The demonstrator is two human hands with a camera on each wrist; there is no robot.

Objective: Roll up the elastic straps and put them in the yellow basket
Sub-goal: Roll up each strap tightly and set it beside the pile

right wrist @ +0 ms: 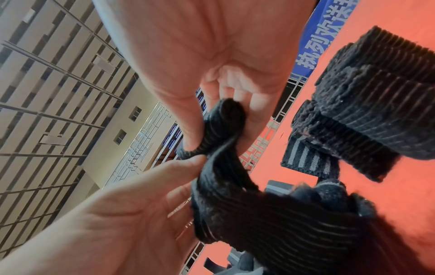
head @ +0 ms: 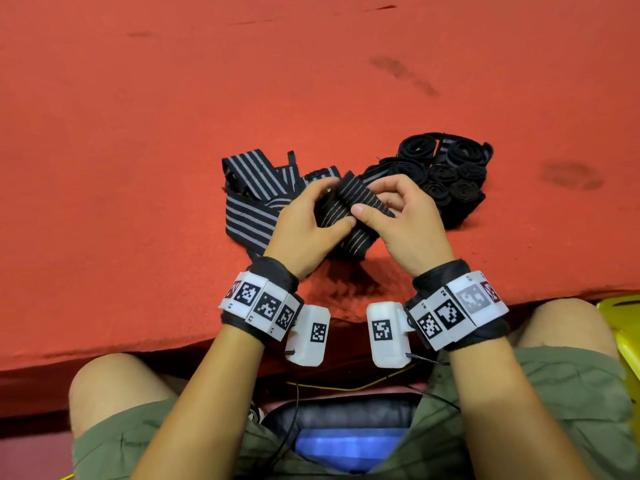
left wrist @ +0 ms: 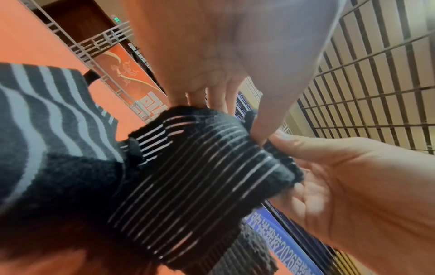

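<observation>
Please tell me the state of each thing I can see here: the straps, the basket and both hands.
Thin-striped strap: partly rolled, held above the red table, tail hanging loose.
Wide-striped strap: unrolled, lying crumpled on the table.
Black rolled straps: already rolled, piled on the table, not in the basket.
Yellow basket: only its edge shows; contents hidden.
Left hand: pinches the roll.
Right hand: pinches the roll.

The far half of the red table point(head: 173, 81) lies bare from left edge to right edge, and so do the wide stretches along the near edge to either side. Near the middle, unrolled striped straps point(head: 247, 199) and a cluster of rolled black straps point(head: 446, 174) block the way. A yellow basket point(head: 623, 327) stands off the near right corner.
</observation>
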